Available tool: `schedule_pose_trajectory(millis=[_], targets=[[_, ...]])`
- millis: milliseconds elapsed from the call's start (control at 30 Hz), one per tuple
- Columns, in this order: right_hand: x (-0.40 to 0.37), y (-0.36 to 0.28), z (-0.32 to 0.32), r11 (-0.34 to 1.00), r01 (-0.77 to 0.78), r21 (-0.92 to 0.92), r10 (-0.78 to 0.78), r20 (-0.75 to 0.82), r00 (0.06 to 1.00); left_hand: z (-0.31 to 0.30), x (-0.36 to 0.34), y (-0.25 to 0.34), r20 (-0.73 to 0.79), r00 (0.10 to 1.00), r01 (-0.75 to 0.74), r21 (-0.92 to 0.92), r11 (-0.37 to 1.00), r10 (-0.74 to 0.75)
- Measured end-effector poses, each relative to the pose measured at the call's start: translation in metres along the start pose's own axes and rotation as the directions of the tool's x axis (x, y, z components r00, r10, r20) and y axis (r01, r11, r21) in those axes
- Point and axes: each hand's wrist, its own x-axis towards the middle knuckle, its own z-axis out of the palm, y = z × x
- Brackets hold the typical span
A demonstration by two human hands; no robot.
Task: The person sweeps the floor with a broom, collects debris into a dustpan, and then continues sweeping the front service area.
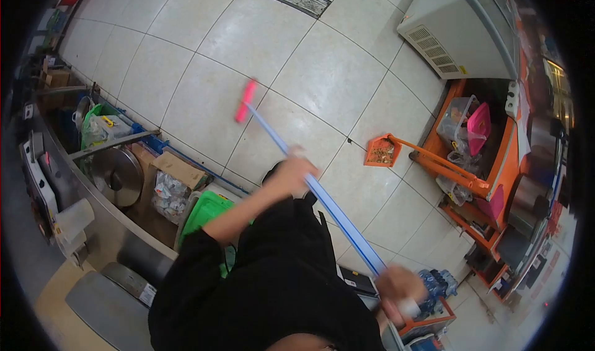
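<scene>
A broom with a long blue handle (341,218) and a pink head (246,100) slants across the view, its head on the tiled floor. My left hand (294,176) is wrapped around the middle of the handle. Nearer my body, my right hand (401,289) is closed around the handle's upper end and slightly blurred; something white shows around part of it. To the right of the broom, an orange dustpan (379,151) with debris in it rests on the floor, its long orange handle leaning toward the orange shelf unit.
Large pale floor tiles (310,66) spread ahead. On the left runs a metal counter (124,227) with a pot lid (116,176), a cardboard box (178,168) and a green bin (207,211) beneath. On the right stand a white freezer (452,32) and an orange shelf unit (505,196) holding plastic containers.
</scene>
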Motion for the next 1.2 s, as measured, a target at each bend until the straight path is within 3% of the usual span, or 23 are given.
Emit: schedule_pose_trajectory(millis=[33, 67, 100, 133, 233, 300, 367, 400, 433, 467, 500, 633, 700, 767, 800, 900, 967, 1000, 1033, 1067, 1100, 1167, 1200], targets=[[-0.003, 0.002, 0.025, 0.689, -0.546, -0.476, 0.422, -0.349, 0.837, 0.012, -0.013, -0.053, -0.191, 0.981, 0.029, 0.046, 0.999, -0.020], [0.003, 0.057, 0.020, 0.751, -0.261, -0.606, 0.269, -0.079, 0.960, 0.010, -0.024, -0.102, -0.368, 0.929, 0.059, 0.024, 0.998, -0.046], [0.011, 0.100, 0.026, 0.891, -0.329, -0.312, 0.346, 0.000, 0.938, -0.001, -0.038, -0.150, -0.148, 0.957, 0.277, 0.216, 0.936, -0.249], [0.012, 0.152, 0.039, 0.964, -0.179, -0.196, 0.195, 0.067, 0.978, -0.011, -0.047, -0.170, -0.241, 0.922, 0.374, 0.359, 0.855, -0.303], [0.014, 0.223, 0.071, 0.988, -0.153, -0.033, 0.156, 0.115, 0.981, -0.006, -0.062, -0.213, -0.288, 0.901, 0.433, 0.554, 0.711, -0.325], [0.003, 0.210, 0.052, 0.982, -0.172, -0.077, 0.177, 0.068, 0.982, 0.016, -0.060, -0.204, -0.256, 0.834, 0.549, 0.475, 0.688, -0.489], [-0.014, 0.162, 0.017, 0.965, -0.209, -0.158, 0.214, 0.017, 0.977, 0.056, -0.043, -0.169, -0.200, 0.886, 0.464, 0.391, 0.794, -0.419], [-0.030, 0.130, -0.006, 0.931, -0.292, -0.219, 0.302, 0.015, 0.953, 0.081, -0.032, -0.144, -0.088, 0.924, 0.382, 0.193, 0.904, -0.372], [-0.037, 0.090, -0.024, 0.936, -0.271, -0.226, 0.275, -0.012, 0.961, 0.108, -0.021, -0.102, -0.169, 0.966, 0.226, 0.179, 0.957, -0.197], [-0.050, 0.053, -0.039, 0.926, -0.292, -0.241, 0.283, -0.073, 0.956, 0.153, -0.011, -0.077, -0.337, 0.941, 0.035, 0.071, 0.997, -0.009], [-0.064, 0.023, -0.048, 0.941, -0.239, -0.237, 0.217, -0.117, 0.969, 0.158, 0.006, -0.017, -0.171, 0.980, 0.090, -0.076, 0.993, -0.102], [-0.129, -0.059, -0.083, 0.979, -0.171, -0.108, 0.160, -0.100, 0.982, 0.241, 0.033, 0.128, -0.096, 0.995, -0.018, -0.066, 0.998, 0.012], [-0.162, -0.079, -0.098, 0.997, 0.050, -0.050, -0.048, 0.048, 0.998, 0.264, 0.035, 0.175, -0.099, 0.994, -0.062, -0.098, 0.993, 0.052], [-0.184, -0.118, -0.117, 0.997, 0.000, -0.074, 0.011, 0.148, 0.989, 0.266, 0.039, 0.221, 0.070, 0.984, -0.155, -0.109, 0.982, 0.163], [-0.194, -0.124, -0.126, 0.973, 0.230, 0.003, -0.228, 0.131, 0.965, 0.266, 0.041, 0.239, 0.187, 0.966, -0.170, -0.046, 0.984, 0.176], [-0.234, -0.139, -0.162, 0.963, 0.248, 0.100, -0.261, 0.148, 0.954, 0.271, 0.035, 0.251, 0.181, 0.958, -0.233, 0.032, 0.972, 0.223], [-0.278, -0.109, -0.178, 0.983, 0.166, 0.082, -0.168, 0.014, 0.986, 0.264, 0.029, 0.221, 0.260, 0.954, -0.205, 0.195, 0.959, 0.151], [-0.294, -0.085, -0.175, 0.997, 0.067, -0.038, -0.069, -0.052, 0.996, 0.261, 0.024, 0.199, 0.237, 0.967, -0.157, 0.252, 0.955, 0.096], [-0.300, -0.066, -0.166, 0.988, -0.041, -0.148, 0.022, -0.128, 0.992, 0.271, 0.017, 0.162, 0.073, 0.994, -0.098, 0.162, 0.982, 0.087], [-0.300, -0.061, -0.157, 0.779, -0.365, -0.511, 0.338, -0.148, 0.929, 0.270, 0.013, 0.134, 0.074, 0.997, -0.030, 0.278, 0.960, 0.010], [-0.301, -0.026, -0.149, 0.874, -0.322, -0.364, 0.278, -0.169, 0.946, 0.272, 0.006, 0.112, 0.065, 0.996, 0.036, 0.391, 0.920, -0.066], [-0.321, 0.042, -0.136, 0.960, -0.238, -0.146, 0.220, -0.126, 0.967, 0.306, -0.015, 0.063, 0.069, 0.996, 0.020, 0.370, 0.929, -0.049], [-0.323, 0.037, -0.137, 0.961, -0.229, -0.155, 0.209, -0.133, 0.969, 0.319, -0.013, 0.046, 0.063, 0.997, 0.016, 0.343, 0.939, -0.040]])
